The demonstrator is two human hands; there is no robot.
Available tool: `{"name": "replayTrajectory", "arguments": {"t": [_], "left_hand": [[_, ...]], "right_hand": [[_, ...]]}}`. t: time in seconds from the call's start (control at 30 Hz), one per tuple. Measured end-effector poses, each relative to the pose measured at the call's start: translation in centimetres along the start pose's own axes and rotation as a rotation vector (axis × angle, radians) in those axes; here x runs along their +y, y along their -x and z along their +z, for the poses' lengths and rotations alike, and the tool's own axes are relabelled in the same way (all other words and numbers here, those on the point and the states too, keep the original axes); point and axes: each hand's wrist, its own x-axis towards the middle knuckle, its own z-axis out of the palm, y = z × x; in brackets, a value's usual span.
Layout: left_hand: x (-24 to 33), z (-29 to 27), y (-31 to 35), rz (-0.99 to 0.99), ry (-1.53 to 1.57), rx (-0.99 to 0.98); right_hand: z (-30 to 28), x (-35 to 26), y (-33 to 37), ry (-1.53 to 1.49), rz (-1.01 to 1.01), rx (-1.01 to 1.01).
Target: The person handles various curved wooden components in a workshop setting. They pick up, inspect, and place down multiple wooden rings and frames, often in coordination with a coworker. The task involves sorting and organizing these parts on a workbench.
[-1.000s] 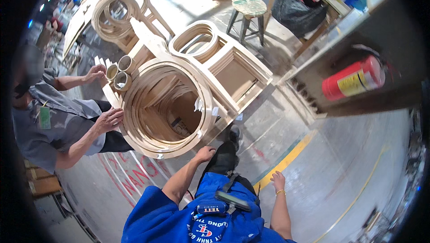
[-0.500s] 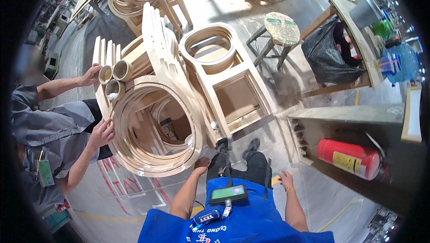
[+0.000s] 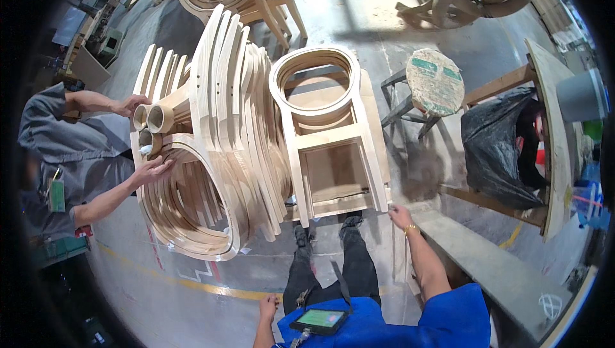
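Stack of pale, oval-topped wooden frames [image 3: 330,135] lies ahead, its long axis running away from the body; the right hand [image 3: 400,216], the nearer, is at its near right corner, grip impossible to tell; the left hand [image 3: 269,307] hangs apart, loosely curled, nothing visible in it.

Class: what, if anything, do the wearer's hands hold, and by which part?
Left hand: nothing seen. Right hand: by the wooden frame, at its near right corner; grip unclear.

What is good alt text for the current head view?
A person's right hand is at the corner of stacked wooden frames; the left hand hangs near the leg. At left, a co-worker stands beside curved wooden frames.
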Motion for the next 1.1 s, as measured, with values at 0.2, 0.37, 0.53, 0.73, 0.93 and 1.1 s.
{"name": "replayTrajectory", "arguments": {"t": [0.2,0.37,0.53,0.73,0.93,1.1], "left_hand": [[-2.3,3.9,4.3,0.058,0.062,-0.054],[-2.9,4.1,4.6,0.162,0.089,-0.18],[-3.3,6.1,5.2,-0.108,0.0,-0.074],[-2.5,6.8,4.8,-0.145,-0.023,-0.097],[-2.7,7.7,3.9,-0.108,-0.056,-0.088],[-1.3,8.0,0.0,0.05,-0.1,-0.042]], "right_hand": [[-2.7,-5.9,-11.4,0.045,-0.036,-0.035],[0.0,-8.6,-18.5,0.064,-0.073,0.119],[2.6,-11.2,-20.6,0.05,0.138,0.155],[2.8,-8.8,-22.4,-0.001,0.061,0.287],[0.4,-11.4,-20.9,0.112,0.014,0.174],[-1.2,-13.5,-16.4,0.04,-0.154,0.279]]}}
